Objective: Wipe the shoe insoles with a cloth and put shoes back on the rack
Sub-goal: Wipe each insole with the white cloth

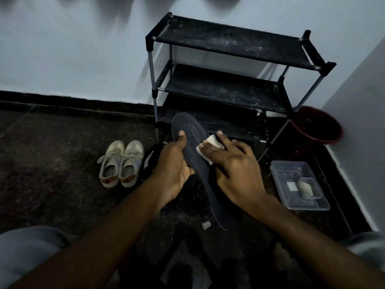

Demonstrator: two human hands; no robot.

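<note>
Left hand: we are seeing the left hand [175, 163] gripping the dark insole [193, 151] from its left edge, thumb lying on the upper face near the toe end, fingers curled underneath.
Right hand: the right hand [235, 170] is pressing a small white cloth [208, 147] flat against the insole's upper face, fingers spread over the cloth rather than closed around it.
Insole: we are finding it held above the floor between the two hands, toe end pointing away toward the rack, heel end reaching back toward us under the right wrist.
Cloth: it is sitting on the right side of the insole's middle part, mostly covered by the right fingers.
Black shoe: a black shoe [149, 163] is lying on the floor just behind the left hand, partly hidden by it.
Beige shoes: a pair of beige shoes [121, 163] is standing side by side on the floor, left of the black shoe.
Rack: the black shoe rack [229, 84] is standing against the wall just beyond the insole, its shelves dusty.
Container: a clear plastic container [300, 184] is resting on the floor to the right of the right hand, with pale pieces inside.
Bucket: a red bucket [316, 124] is sitting in the corner, right of the rack.
</note>
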